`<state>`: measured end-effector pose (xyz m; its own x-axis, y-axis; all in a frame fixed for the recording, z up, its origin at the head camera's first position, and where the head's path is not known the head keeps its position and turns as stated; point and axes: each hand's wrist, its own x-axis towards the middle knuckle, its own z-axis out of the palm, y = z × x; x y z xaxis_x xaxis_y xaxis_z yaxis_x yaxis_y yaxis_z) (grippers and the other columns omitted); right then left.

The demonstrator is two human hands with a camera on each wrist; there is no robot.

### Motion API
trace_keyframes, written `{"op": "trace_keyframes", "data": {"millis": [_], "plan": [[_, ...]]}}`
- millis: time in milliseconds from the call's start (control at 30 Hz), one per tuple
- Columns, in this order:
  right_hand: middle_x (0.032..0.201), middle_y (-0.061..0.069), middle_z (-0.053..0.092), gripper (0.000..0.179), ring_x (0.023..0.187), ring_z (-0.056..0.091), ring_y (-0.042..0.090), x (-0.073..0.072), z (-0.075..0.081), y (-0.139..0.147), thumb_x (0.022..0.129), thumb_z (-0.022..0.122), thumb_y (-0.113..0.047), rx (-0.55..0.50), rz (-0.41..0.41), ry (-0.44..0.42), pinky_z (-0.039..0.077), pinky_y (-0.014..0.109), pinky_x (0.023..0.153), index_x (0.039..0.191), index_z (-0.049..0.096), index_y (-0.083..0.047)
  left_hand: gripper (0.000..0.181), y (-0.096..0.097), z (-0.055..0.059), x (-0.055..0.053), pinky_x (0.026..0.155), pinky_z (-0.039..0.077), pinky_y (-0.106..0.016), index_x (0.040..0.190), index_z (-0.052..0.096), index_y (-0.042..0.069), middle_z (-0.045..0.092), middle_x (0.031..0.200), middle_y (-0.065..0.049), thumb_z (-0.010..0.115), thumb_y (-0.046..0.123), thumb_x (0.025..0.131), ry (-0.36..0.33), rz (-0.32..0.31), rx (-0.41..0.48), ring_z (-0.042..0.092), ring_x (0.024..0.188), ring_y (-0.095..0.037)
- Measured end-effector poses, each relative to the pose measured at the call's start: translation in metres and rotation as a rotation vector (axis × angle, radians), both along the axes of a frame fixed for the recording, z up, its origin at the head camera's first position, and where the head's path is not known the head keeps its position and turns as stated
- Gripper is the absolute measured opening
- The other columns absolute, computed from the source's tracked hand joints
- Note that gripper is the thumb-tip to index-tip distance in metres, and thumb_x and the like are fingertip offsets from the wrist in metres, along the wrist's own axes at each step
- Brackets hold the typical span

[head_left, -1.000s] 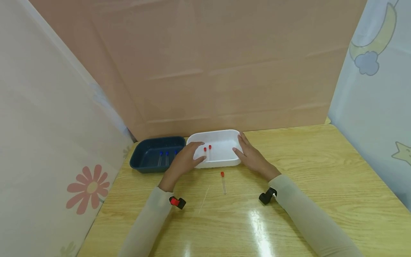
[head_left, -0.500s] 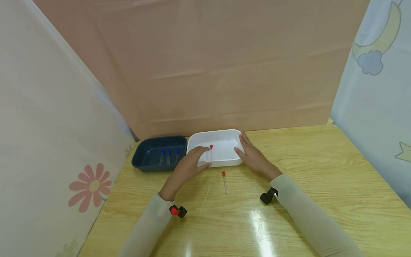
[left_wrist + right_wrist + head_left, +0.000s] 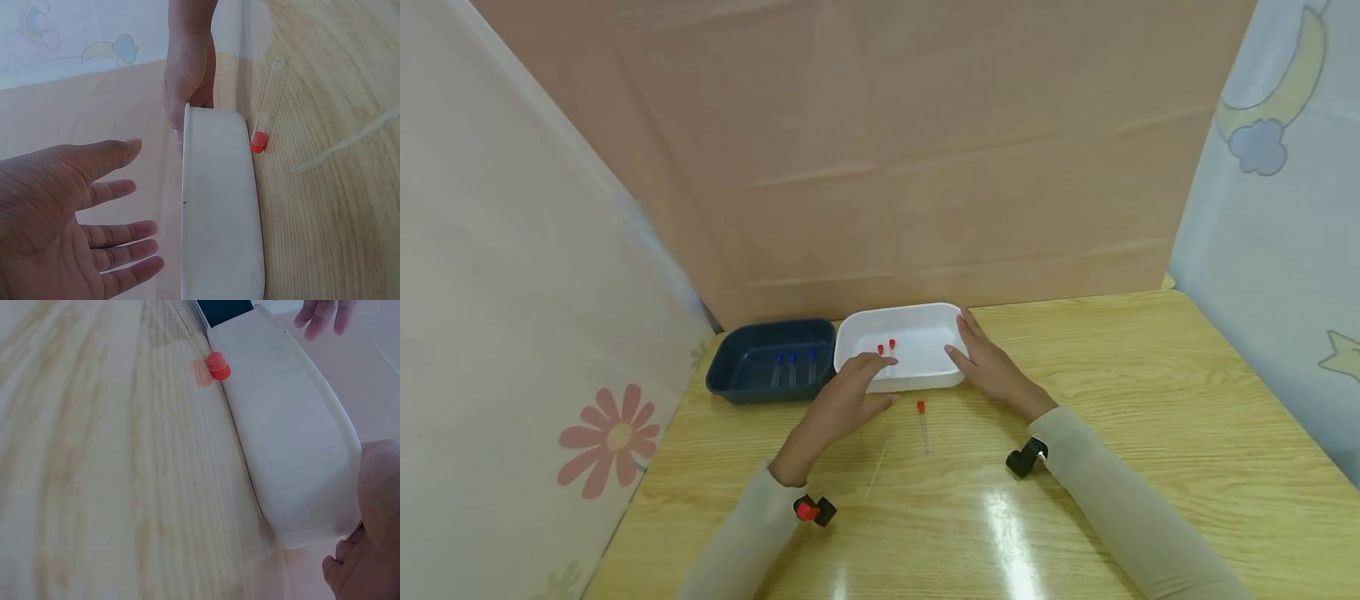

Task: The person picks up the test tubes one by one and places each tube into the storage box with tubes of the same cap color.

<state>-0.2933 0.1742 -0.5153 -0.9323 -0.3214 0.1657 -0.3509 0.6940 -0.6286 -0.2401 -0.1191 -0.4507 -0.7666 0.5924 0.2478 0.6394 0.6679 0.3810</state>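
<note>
A white plastic tray point(image 3: 928, 382) lies on the table with two red-capped test tubes point(image 3: 892, 344) inside, near its left end. My right hand point(image 3: 996, 367) grips the tray's right end, thumb at the inner side and fingers along the outside. With fingers spread and nothing between them, my left hand point(image 3: 841, 402) hovers at the near left rim, covering the lower part of those tubes. In the left wrist view, its fingertips point(image 3: 149, 265) stand apart from the tray's side. Another red-capped test tube point(image 3: 922, 425) lies on the wood in front of the tray.
A dark blue tray point(image 3: 718, 379) sits against the white tray's left end, holding three blue-capped test tubes point(image 3: 792, 358). Behind both trays rises a brown backdrop point(image 3: 880, 208). Printed curtains flank the table point(image 3: 1135, 400), and a pale scratch-like line runs across its wood.
My left hand has drawn back from over the white tray toward its near rim, uncovering the left red cap hidden half a second ago. My right hand keeps its place on the tray.
</note>
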Motion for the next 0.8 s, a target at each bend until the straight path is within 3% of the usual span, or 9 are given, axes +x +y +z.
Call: {"op": "trace_keyframes", "data": {"millis": [367,533,800], "plan": [[0.167,-0.005,-0.018,0.081,0.156,-0.003,0.023,0.0,0.001,-0.001,0.107,0.03,-0.058,-0.004,-0.008,-0.004,0.014,0.052,0.123,0.161,0.004,-0.004,0.053,0.003,-0.003,0.012,0.096,0.053,-0.042,0.139,0.059,0.012,0.06,0.131,-0.008,0.078,0.027,0.092,0.039,-0.033,-0.002,0.057,0.119,-0.026],[0.167,-0.004,-0.018,0.081,0.156,-0.001,0.025,0.0,0.001,-0.001,0.107,0.03,-0.058,-0.003,0.0,-0.001,0.015,0.053,0.122,0.161,0.004,-0.003,0.054,0.005,-0.005,0.016,0.097,0.053,-0.039,0.139,0.059,0.012,0.06,0.13,-0.008,0.078,0.029,0.092,-0.004,-0.043,-0.017,0.059,0.117,-0.023],[0.168,-0.004,-0.017,0.081,0.156,0.0,0.025,0.0,-0.001,-0.001,0.107,0.031,-0.058,-0.008,-0.004,0.002,0.016,0.053,0.122,0.161,0.004,-0.004,0.065,0.01,-0.013,0.019,0.104,0.049,-0.043,0.147,0.051,0.014,0.056,0.142,-0.007,0.078,0.036,0.091,-0.097,-0.011,-0.064,0.055,0.128,-0.025]]}}
